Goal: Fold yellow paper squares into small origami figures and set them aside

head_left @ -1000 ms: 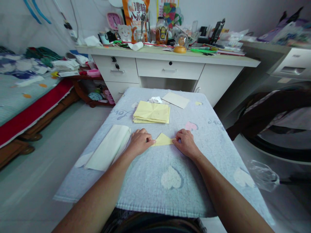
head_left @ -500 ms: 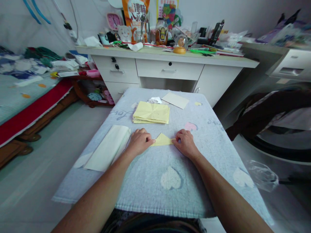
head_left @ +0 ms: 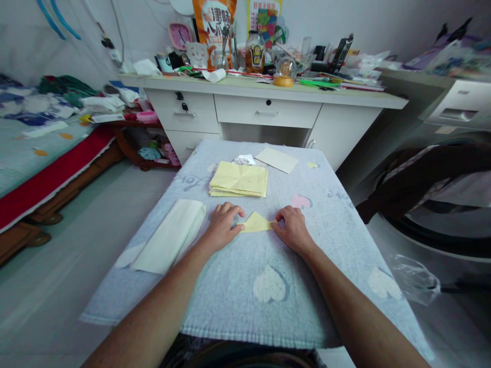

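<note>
A small piece of folded yellow paper [head_left: 256, 223] lies on the cloth-covered table, its peak pointing away from me and its long straight edge toward me. At its left end is my left hand [head_left: 222, 225], index finger lifted apart from the thumb, the thumb tip at the paper's corner. My right hand [head_left: 292, 228] pinches the right end between thumb and bent fingers. Just beyond sits a stack of creased yellow paper sheets [head_left: 238, 179]. Left of my left hand is a folded whitish sheet [head_left: 171, 235].
Toward the table's far edge lie a crumpled white tissue [head_left: 244, 160] and a pale flat card [head_left: 276, 159]. A white desk [head_left: 268, 110] crowded with jars and stationery stands behind. There is a bed [head_left: 42, 153] at left and a washing machine [head_left: 460, 110] at right.
My left index finger has risen away from the thumb, opening a gap over the paper's left end. The right hand and the paper stay almost where they were.
</note>
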Motion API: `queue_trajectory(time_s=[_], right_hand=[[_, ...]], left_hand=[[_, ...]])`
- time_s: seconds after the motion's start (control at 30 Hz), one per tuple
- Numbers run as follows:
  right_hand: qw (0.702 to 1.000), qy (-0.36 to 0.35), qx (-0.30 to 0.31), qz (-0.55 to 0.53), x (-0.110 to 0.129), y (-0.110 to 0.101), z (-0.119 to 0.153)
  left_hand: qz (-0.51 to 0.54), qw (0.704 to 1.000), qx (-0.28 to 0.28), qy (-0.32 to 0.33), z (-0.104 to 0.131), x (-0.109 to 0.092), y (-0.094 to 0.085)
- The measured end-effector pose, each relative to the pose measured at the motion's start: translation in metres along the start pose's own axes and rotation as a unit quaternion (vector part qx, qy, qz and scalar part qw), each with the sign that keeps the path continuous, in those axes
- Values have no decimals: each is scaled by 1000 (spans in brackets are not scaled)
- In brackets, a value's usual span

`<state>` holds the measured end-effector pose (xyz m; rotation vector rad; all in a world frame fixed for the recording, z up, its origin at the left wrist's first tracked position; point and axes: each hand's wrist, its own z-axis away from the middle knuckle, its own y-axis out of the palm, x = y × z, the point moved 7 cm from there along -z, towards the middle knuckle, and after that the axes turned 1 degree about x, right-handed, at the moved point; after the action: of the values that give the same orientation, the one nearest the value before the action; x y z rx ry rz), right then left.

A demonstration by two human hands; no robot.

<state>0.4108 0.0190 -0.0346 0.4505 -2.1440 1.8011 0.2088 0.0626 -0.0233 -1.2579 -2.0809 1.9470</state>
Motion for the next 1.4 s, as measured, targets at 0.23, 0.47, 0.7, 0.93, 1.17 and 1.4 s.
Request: queue_trajectory(time_s=[0.23,0.47,0.7,0.93,1.17,1.4], right_hand=[[996,-68,1,59,28,-5,5],[991,-83,49,92,51,4,6],[988,-41,30,146,58,6,8],[987,-25,27,158,60,9,8],[990,7,18,140,46,6,7],[991,55,14,124,-3,-10,7]], left_hand=[[14,998,31,57,3,-13,9],[-35,998,41,11,3,-14,10],[-82,996,31,-24,5,-14,14],[-58,994,41,-82,10,0,9],[-53,991,63,-107,13,9,4],[-38,990,77,-109,13,10,2]])
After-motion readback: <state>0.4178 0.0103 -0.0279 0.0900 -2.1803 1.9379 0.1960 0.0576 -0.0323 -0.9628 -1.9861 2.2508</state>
